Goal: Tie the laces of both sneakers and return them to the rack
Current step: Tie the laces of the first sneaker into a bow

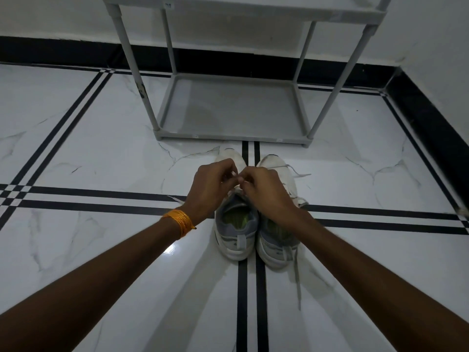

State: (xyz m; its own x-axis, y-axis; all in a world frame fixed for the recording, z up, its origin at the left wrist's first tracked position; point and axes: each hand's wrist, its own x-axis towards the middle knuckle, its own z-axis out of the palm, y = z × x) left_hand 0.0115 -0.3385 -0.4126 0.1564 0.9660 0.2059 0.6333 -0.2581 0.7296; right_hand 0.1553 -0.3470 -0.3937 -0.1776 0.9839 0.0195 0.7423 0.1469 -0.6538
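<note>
Two white and grey sneakers stand side by side on the floor, toes pointing away from me. Over the left sneaker point(234, 232) my left hand point(212, 186) and my right hand point(266, 191) meet, each pinching a strand of its white lace point(234, 191) above the tongue. The right sneaker point(275, 240) is partly hidden under my right wrist. Its laces lie loose: one strand point(297, 273) trails back towards me on the floor, another point(299, 174) spreads to the right near the toe.
A grey shoe rack point(228, 107) stands just beyond the sneakers against the white wall, its bottom shelf bare. The floor is white marble with black stripes. A black skirting runs along the walls, with a corner at the right.
</note>
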